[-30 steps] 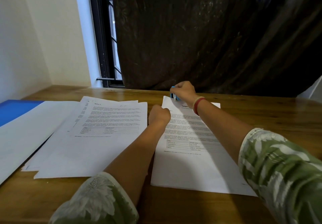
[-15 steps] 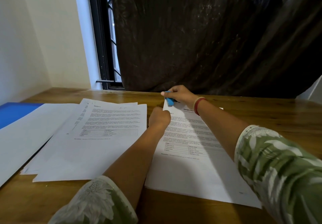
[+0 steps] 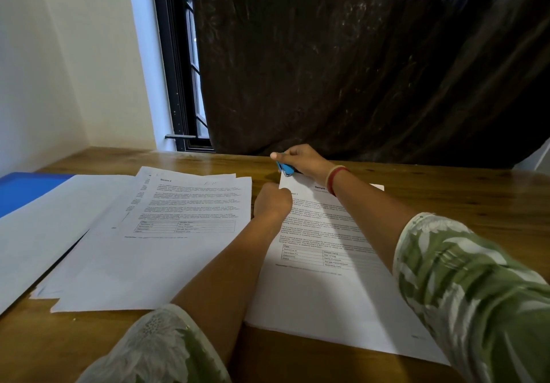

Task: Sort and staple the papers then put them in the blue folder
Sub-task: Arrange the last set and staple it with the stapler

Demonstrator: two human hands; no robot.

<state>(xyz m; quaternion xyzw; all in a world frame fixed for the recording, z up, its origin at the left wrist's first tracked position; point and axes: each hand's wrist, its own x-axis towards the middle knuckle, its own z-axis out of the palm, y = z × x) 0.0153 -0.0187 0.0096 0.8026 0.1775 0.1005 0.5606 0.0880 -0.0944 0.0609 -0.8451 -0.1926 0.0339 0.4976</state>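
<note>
Blue plastic shows under the right hand (image 3: 300, 159) - a small light-blue stapler (image 3: 285, 169), gripped in curled fingers at the far left corner of the right-hand stack of white printed sheets (image 3: 321, 278). The left hand (image 3: 272, 204) lies fisted on that stack's left edge, just below the corner. I cannot tell whether it pinches the paper or only presses on it.

The step in hand looks like stapling this set. To do it well, the sheets should be squared at the corner, the stapler's mouth pushed fully over every layer, and one firm squeeze given while the left hand stops the smooth, thin paper from fanning.

A second, loosely fanned stack of white printed sheets (image 3: 166, 233) lies to the left, its edges uneven - it probably needs tidying too. The flat blue folder (image 3: 23, 192) sits at the far left, partly under a blank white sheet. All rest on a glossy brown wooden table (image 3: 446, 192).
</note>
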